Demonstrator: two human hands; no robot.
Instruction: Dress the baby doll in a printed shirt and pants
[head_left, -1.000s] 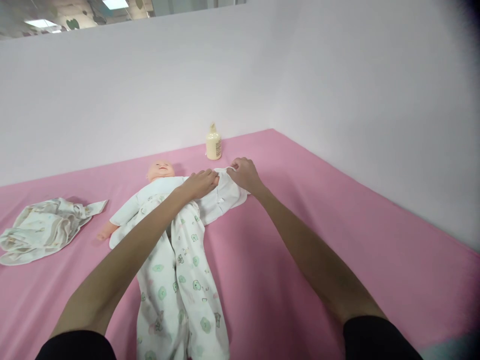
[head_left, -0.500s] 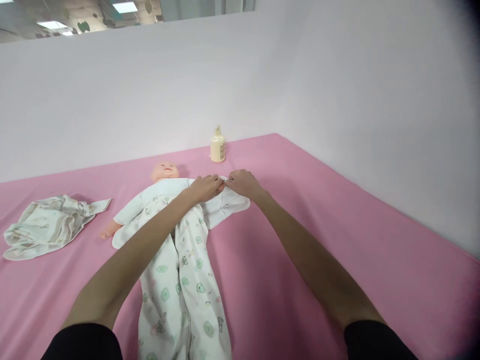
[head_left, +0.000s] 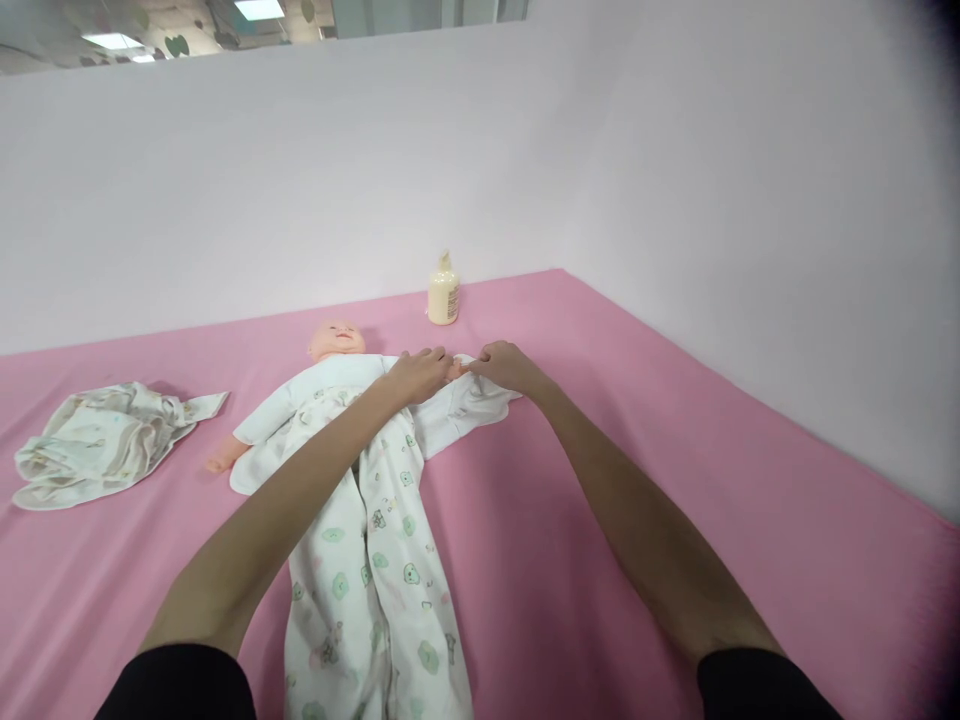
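Two hands meet at the doll's cuff

Left hand (head_left: pixel 422 378): fingers curled over the end of the doll's (head_left: pixel 339 338) outstretched arm, nearly closed; small plastic fingers poke out past them. Right hand (head_left: pixel 504 366): thumb and fingertips pinched, seemingly on the edge of the white top (head_left: pixel 360 370). Can't tell from here whether the doll's fingers are caught too. My reading: one hand steadies the limb, the other manages the cloth.

Doll lies face up in the top, patterned trousers (head_left: pixel 401 560) spread over its lower half, legs toward the worker. Bundled patterned cloth (head_left: pixel 105 440) left of the doll, apart from it, likely set aside there to leave working room. Pump bottle (head_left: pixel 443 300) upright beyond the doll's outstretched arm, out of the sleeves' way.

Bench (head_left: pixel 540 580) under the doll: pink cover, lightly creased. Behind the doll, plain white wall (head_left: pixel 300 190); ceiling lights (head_left: pixel 259 9) above it.
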